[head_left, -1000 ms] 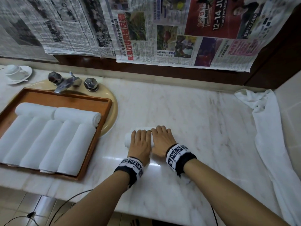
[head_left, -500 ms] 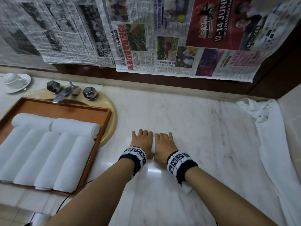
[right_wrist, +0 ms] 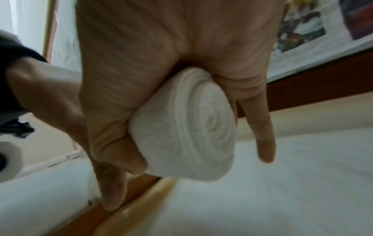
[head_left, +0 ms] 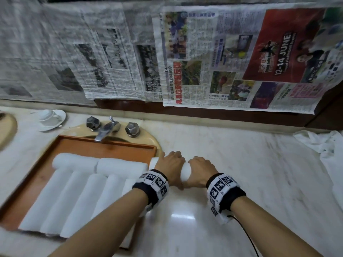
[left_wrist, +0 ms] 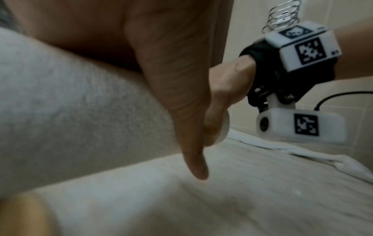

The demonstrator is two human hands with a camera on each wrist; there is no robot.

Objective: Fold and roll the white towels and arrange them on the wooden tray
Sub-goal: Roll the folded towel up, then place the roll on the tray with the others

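Both hands hold one rolled towel (head_left: 186, 170) up off the table (head_left: 241, 182), right beside the wooden tray (head_left: 104, 143). The left hand (head_left: 169, 164) and right hand (head_left: 200, 168) each wrap around it. If a grip goes loose, the roll could open up or bump the neat towels. The hands hide most of the roll.
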